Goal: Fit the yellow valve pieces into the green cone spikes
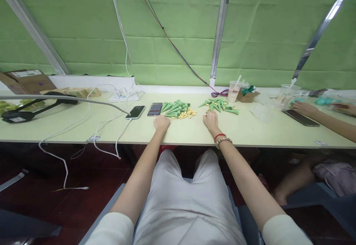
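My left hand (161, 122) rests on the table as a closed fist, with nothing visible in it. Just beyond it lies a dark phone (155, 109). To its right is a pile of green cone-shaped pieces (178, 107), with small yellow pieces (188, 114) heaped at its front. My right hand (211, 120), wearing a red cord and a beaded bracelet at the wrist, is also closed on the tabletop, and nothing shows in its fingers. Directly behind it is a second group of green cones (221, 105), some with yellow tips.
A second phone (135, 112) with a white cable lies to the left, near a power strip (125, 96). A drink cup (234, 91) and a small cardboard box (247, 96) stand at the back. A co-worker's hand (304, 108) is at the right, beside a dark tablet-like device (300, 118).
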The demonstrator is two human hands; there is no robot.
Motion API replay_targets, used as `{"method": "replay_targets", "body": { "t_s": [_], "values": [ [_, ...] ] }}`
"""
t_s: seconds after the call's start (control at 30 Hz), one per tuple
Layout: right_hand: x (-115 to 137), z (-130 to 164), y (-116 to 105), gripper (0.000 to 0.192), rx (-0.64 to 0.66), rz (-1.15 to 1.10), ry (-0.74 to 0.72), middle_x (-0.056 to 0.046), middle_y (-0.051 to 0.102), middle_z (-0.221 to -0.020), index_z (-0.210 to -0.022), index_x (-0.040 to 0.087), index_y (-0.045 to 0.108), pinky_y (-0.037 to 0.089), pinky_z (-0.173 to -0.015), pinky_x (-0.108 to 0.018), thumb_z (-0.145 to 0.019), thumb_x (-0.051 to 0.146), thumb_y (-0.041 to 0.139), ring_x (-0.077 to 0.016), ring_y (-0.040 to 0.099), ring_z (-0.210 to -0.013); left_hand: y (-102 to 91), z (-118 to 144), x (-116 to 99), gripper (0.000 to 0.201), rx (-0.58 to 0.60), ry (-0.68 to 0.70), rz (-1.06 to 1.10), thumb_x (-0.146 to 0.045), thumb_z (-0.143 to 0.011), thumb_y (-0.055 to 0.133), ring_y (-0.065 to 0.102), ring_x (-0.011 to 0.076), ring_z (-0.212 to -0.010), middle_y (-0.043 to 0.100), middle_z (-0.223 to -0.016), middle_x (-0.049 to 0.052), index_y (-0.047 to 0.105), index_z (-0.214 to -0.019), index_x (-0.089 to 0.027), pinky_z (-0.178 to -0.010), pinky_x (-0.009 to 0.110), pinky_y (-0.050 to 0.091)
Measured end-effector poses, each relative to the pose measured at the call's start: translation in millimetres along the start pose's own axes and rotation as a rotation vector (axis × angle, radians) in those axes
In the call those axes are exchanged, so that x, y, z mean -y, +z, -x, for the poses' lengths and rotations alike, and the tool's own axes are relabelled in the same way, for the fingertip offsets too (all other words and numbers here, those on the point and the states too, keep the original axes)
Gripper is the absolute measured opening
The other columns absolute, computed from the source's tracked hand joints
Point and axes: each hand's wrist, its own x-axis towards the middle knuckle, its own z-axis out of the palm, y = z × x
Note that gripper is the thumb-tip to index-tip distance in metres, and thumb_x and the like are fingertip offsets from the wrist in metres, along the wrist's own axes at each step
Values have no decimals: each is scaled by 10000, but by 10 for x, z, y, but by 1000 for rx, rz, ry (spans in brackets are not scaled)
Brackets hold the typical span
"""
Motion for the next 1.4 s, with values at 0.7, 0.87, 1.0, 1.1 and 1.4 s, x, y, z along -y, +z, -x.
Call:
{"method": "replay_targets", "body": {
  "t_s": [0.7,0.87,1.0,1.1,1.4],
  "values": [
    [-22,19,-35,409,-44,-80,-27,-147,626,-1037,-1132,60,563,285,-936,-336,-800,96,328,-248,502,-997,1,2,1,352,0,4,-11,-194,-777,390,603,273,-954,653,-982,195,656,-974,-73,-762,329,444],
    [-47,22,-39,377,-33,-95,-47,-112,649,-969,-1032,100,621,331,-884,-301,-770,77,352,-235,521,-950,2,-2,1,345,-2,8,-10,-202,-778,398,603,276,-955,654,-977,197,658,-969,-78,-763,331,447],
    [-55,20,-35,339,-49,-107,-53,-118,637,-977,-990,90,627,334,-883,-309,-745,84,392,-236,525,-923,-2,1,4,340,-4,8,-8,-205,-778,405,604,278,-956,655,-975,199,660,-964,-77,-767,332,448],
    [-57,26,-42,313,-70,-115,-61,-116,623,-966,-964,99,623,341,-861,-311,-744,76,401,-228,521,-898,-2,1,6,341,-4,7,-8,-208,-778,406,605,278,-955,654,-974,200,660,-962,-73,-768,333,448],
    [-59,74,-47,218,-107,-116,-64,-97,566,-953,-878,139,600,349,-683,-279,-769,67,425,-176,504,-723,-25,19,-3,340,2,7,-8,-196,-774,407,605,274,-959,655,-984,195,658,-967,-71,-757,325,451]
  ]
}}
